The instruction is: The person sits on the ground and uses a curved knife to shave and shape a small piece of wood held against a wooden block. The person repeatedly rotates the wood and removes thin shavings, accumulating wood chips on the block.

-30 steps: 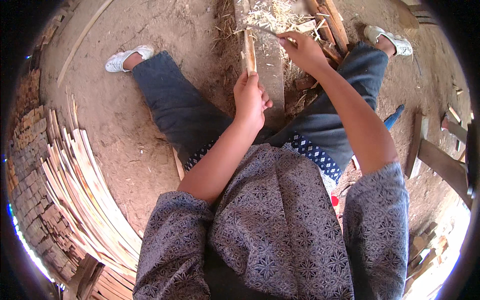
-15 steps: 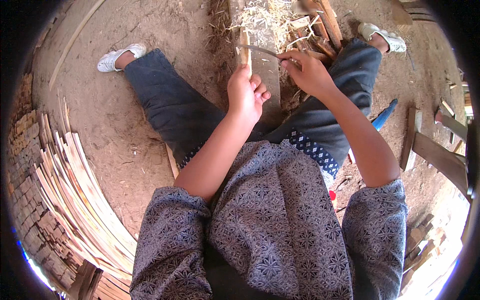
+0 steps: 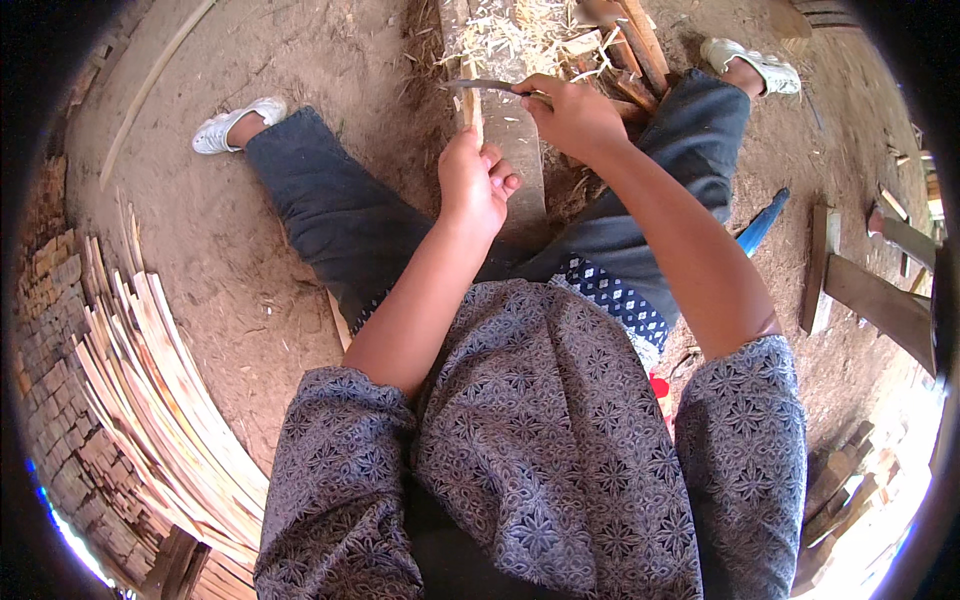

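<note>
left hand (image 3: 476, 185) clamped round a thin pale wooden stick (image 3: 471, 105), stick upright-ish, top end poking out above the fist. right hand (image 3: 573, 115) fisted on the handle of a dark metal blade (image 3: 485, 86), blade lying crosswise w/ its edge touching the stick's top end. both over a long grey wooden block (image 3: 520, 165) that runs away from the person btwn the legs, its far end covered in pale wood shavings (image 3: 520, 30). person sits on bare dirt floor (image 3: 250, 290), legs spread in dark blue trousers, 2 white shoes: 1 (image 3: 232, 122) at the far left, 1 (image 3: 752, 62) at the far right. reddish split wood chunks (image 3: 630, 45) just right of the block's far end. along the floor's left edge, a big fanned stack of thin pale wooden slats (image 3: 150, 400). a blue tool handle (image 3: 762, 222) lies right of the right thigh, dark planks (image 3: 870, 290) beyond it.
</note>
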The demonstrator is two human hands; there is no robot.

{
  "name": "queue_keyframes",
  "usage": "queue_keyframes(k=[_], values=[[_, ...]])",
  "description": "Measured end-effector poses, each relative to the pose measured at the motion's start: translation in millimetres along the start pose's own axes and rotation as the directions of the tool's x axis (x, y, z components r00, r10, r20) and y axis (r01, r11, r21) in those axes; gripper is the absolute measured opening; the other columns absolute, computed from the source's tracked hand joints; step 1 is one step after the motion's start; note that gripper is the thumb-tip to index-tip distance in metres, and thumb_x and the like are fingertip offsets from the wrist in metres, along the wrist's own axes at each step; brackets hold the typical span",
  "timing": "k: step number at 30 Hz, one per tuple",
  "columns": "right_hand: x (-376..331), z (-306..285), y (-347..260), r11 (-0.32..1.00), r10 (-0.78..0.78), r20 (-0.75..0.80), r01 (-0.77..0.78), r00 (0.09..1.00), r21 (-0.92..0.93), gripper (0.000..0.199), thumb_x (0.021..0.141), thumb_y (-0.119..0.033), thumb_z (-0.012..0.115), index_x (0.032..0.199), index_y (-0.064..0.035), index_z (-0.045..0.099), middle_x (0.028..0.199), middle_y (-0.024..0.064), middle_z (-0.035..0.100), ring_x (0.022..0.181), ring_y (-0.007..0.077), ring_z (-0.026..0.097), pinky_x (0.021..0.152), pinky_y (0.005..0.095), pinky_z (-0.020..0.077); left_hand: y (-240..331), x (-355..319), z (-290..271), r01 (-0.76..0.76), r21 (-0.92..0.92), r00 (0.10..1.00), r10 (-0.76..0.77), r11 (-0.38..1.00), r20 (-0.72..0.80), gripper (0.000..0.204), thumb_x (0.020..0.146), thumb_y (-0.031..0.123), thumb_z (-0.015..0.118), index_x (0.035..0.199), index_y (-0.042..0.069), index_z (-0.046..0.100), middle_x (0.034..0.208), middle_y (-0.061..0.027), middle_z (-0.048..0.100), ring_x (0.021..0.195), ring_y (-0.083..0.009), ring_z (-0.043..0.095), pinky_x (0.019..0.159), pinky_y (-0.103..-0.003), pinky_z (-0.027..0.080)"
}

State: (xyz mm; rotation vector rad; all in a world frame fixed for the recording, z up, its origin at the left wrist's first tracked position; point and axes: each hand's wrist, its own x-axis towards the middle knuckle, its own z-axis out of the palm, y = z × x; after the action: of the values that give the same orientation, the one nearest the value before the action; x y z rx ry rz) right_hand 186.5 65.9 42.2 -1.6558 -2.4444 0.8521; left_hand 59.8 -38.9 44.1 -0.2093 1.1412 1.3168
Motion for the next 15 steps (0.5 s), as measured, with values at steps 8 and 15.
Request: queue_keyframes(k=[8,15], values=[[-1,3,3,0.991,-0.015,-0.007,0.015,1.000,0.131,0.027,0.098,-0.034,0.064,0.120,-0.0224,0.072,0.102,0.0169,0.075,0.098,0.0384,0.072,0.089,0.0490,0.0572,2,16,-3,-0.062,0.054,0.998,0.060,0.997,0.035,0.016,0.105,0.031,0.047,0.100,0.017,0.046,0.064,0.0045,0.038,0.051,-0.0114,0.034,0.058,-0.035,0.038],[-7,0,22,0.997,-0.018,0.001,0.018,1.000,0.075,0.028,0.098,-0.035,0.063,0.123,-0.0247,0.071,0.099,0.0188,0.074,0.095,0.0400,0.072,0.087,0.0507,0.0567,-2,15,-8,-0.051,0.039,0.997,0.049,0.998,0.056,0.017,0.107,0.031,0.043,0.099,0.016,0.045,0.062,0.0049,0.036,0.049,-0.0113,0.033,0.055,-0.035,0.037]])
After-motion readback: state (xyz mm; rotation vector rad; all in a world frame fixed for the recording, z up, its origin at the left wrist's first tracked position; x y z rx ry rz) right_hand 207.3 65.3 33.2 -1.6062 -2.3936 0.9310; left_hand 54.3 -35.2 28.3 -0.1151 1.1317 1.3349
